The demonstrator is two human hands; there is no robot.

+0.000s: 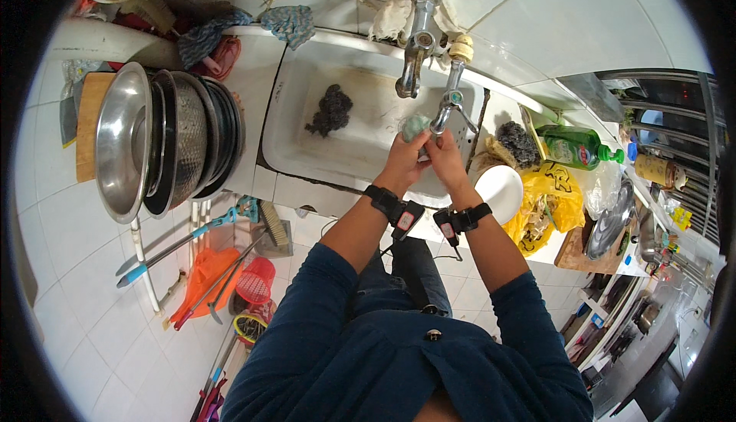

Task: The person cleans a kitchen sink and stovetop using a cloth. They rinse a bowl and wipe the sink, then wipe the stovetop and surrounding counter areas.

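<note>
My left hand (404, 157) holds a pale green, wet-looking cloth or sponge (415, 127) over the right part of a white ceramic sink (368, 160). Right beside it, my right hand (447, 160) has its fingertips against the left hand, directly under the small chrome tap (448, 103). Whether the right fingers also grip the green thing is hidden by the hands and the spout. A dark scouring pad (332, 110) lies on the sink floor to the left. The larger chrome tap (415, 48) juts from the wall above the basin.
Stacked metal basins (123, 140) stand left of the sink. To the right are a white bowl (499, 194), another dark scourer (519, 143), a green dish-soap bottle (569, 146) and a yellow plastic bag (546, 198) of scraps. A brush and mop handle (190, 238) lean below the basins.
</note>
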